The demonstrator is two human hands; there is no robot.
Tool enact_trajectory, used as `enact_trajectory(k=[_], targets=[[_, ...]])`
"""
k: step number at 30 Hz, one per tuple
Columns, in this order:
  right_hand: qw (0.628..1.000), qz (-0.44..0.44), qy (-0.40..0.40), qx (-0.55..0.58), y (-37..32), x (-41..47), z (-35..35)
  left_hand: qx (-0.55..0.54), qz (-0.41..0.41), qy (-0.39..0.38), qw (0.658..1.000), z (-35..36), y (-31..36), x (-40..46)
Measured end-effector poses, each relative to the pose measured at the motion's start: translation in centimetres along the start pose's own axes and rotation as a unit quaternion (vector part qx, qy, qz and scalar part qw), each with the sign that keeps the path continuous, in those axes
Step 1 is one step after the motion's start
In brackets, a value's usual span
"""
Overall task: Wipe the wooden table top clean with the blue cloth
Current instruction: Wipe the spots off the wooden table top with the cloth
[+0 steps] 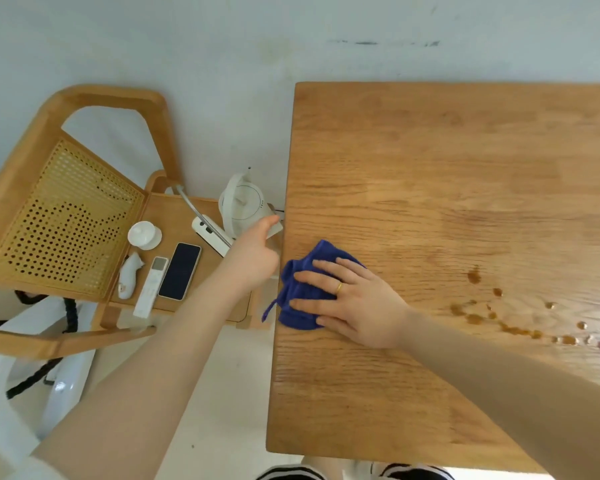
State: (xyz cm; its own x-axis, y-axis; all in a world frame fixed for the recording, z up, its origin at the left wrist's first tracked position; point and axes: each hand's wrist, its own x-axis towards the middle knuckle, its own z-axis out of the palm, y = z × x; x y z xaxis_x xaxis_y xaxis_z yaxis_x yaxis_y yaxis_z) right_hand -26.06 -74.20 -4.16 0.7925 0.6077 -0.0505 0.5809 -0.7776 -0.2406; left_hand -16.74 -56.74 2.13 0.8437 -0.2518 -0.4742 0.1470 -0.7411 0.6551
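The blue cloth (300,289) lies bunched near the left edge of the wooden table top (430,174). My right hand (354,303) lies flat on it, fingers spread and straight, pressing it down; a gold ring is on one finger. Brown spilled drops (499,320) and a few clear droplets dot the wood to the right of that hand. My left hand (253,252) hovers off the table's left edge, over the chair seat beside the white kettle (245,204). Its fingers look loosely curled and I see nothing in them.
A wooden chair (66,209) with a cane back stands left of the table. Its seat carries the kettle, a white power strip (210,235), a phone (181,271), a white remote (151,287), a small lidded cup (144,234) and a small white gadget (129,275). A wall runs behind.
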Motion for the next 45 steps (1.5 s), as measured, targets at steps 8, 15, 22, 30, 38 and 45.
enact_trajectory(k=[8,15,22,30,38,45], targets=[[0.97,0.241,0.024,0.014,6.1,3.2,-2.0,0.044,0.087,-0.039,0.994,1.9,-0.2,-1.3],[0.99,0.141,0.023,-0.02,1.2,-5.9,-0.1,0.288,0.186,-0.04,0.938,3.9,1.1,-0.1],[0.931,0.358,0.07,0.008,9.3,-0.3,-2.3,0.395,0.222,-0.06,0.889,5.9,1.9,0.7],[0.945,0.32,0.061,0.002,2.0,-5.9,-0.2,0.428,0.176,-0.061,0.885,7.0,3.1,0.0],[0.917,0.396,0.045,0.026,12.0,-1.4,-3.1,0.412,0.151,-0.083,0.895,7.2,3.1,-0.1],[0.961,0.274,0.039,0.0,8.2,-3.1,-2.2,0.292,0.072,-0.126,0.945,7.2,4.5,-0.3]])
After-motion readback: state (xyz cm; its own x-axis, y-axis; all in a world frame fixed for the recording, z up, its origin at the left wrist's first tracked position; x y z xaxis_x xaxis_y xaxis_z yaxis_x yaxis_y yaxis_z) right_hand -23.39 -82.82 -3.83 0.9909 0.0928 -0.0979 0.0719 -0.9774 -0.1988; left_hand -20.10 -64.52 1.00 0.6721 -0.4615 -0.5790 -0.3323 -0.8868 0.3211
